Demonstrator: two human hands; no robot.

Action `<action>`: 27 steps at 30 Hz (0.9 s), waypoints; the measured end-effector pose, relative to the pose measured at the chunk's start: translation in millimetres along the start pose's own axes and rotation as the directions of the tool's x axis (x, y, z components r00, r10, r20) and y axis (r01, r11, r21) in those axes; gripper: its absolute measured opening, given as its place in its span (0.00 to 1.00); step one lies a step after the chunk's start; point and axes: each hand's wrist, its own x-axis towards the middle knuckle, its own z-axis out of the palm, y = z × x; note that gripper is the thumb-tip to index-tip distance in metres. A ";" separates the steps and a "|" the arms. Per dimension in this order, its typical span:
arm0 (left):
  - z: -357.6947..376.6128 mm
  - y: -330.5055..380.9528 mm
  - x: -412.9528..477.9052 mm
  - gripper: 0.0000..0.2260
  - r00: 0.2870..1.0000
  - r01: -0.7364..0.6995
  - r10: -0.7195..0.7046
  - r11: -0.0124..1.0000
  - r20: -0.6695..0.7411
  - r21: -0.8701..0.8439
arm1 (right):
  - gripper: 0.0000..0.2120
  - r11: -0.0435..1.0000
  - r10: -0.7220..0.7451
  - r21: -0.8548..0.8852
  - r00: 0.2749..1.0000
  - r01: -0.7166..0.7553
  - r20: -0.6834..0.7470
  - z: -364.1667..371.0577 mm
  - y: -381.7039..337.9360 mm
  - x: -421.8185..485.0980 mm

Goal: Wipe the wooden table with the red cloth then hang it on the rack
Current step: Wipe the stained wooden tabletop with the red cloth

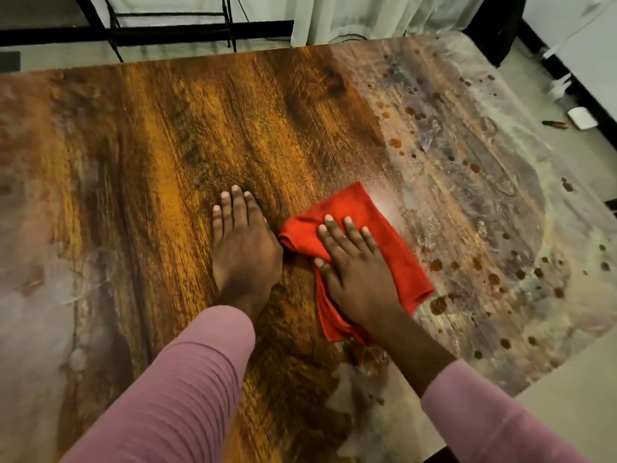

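Observation:
The wooden table (200, 135) fills most of the head view. Its middle shows clean brown grain, while its right and left parts carry a pale dusty film with dark spots. The red cloth (394, 248) lies folded and flat on the table right of centre. My right hand (354, 269) presses palm-down on the cloth with fingers spread. My left hand (243, 245) rests flat on the bare wood just left of the cloth, fingers together, holding nothing. A black metal rack (167, 25) stands on the floor beyond the table's far edge.
Pale curtains (384, 15) hang behind the far right corner of the table. On the floor at the right lie a small white object (581, 117) and a thin dark tool (555, 124). A dark shape stands at the upper right.

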 end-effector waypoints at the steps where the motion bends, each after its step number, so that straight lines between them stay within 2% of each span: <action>1: 0.4 -0.7 0.2 0.26 1.000 0.000 0.000 1.000 -0.002 0.003 | 0.30 1.000 -0.010 -0.010 1.000 0.010 0.007 -2.3 12.4 -2.0; 2: 1.3 -1.6 1.0 0.26 1.000 0.002 -0.002 1.000 -0.005 0.004 | 0.30 1.000 0.014 -0.017 1.000 -0.014 -0.007 -4.8 27.0 -1.1; 5: 3.0 -1.6 1.1 0.25 1.000 0.007 -0.007 1.000 -0.006 0.005 | 0.29 0.977 0.212 0.007 0.975 -0.212 -0.072 -13.1 64.2 5.8; 8: 3.8 -0.9 0.4 0.26 1.000 0.006 -0.005 1.000 -0.011 0.019 | 0.30 0.949 0.316 0.039 0.946 -0.314 -0.073 -10.0 44.2 5.0; 10: 3.6 -0.1 -0.2 0.26 1.000 0.012 -0.011 1.000 -0.015 0.023 | 0.29 0.966 0.256 0.041 0.964 -0.254 -0.067 -1.7 6.5 -12.4; 12: 3.4 1.4 0.7 0.25 1.000 0.017 -0.016 1.000 -0.021 0.018 | 0.28 0.991 0.133 0.020 0.989 -0.132 -0.058 7.1 -23.2 -38.7; 15: 2.6 0.9 0.7 0.25 1.000 0.010 -0.010 1.000 -0.017 0.015 | 0.27 1.000 0.005 -0.016 1.000 -0.005 -0.007 9.8 -16.4 -57.3; 17: 1.7 -0.1 0.2 0.26 1.000 -0.004 0.004 1.000 -0.017 0.028 | 0.27 0.999 0.013 -0.032 1.000 -0.014 -0.019 5.8 7.3 -52.6; 20: 1.9 0.3 -0.3 0.26 1.000 0.000 0.001 0.999 -0.026 0.041 | 0.29 0.981 0.196 0.023 0.978 -0.195 -0.075 2.0 24.5 -43.3; 22: 3.0 0.6 -0.2 0.26 1.000 0.008 -0.007 0.999 -0.027 0.040 | 0.29 0.960 0.279 0.047 0.955 -0.276 -0.098 7.0 7.1 -46.9; 24: 3.9 0.4 -0.9 0.26 1.000 0.006 -0.006 1.000 -0.023 0.031 | 0.28 0.966 0.258 0.043 0.961 -0.255 -0.096 14.7 -23.6 -65.6; 27: 4.1 -0.8 -0.6 0.26 0.999 0.000 0.000 1.000 -0.033 0.015 | 0.26 0.996 0.088 0.021 0.995 -0.087 -0.048 23.6 -48.2 -102.7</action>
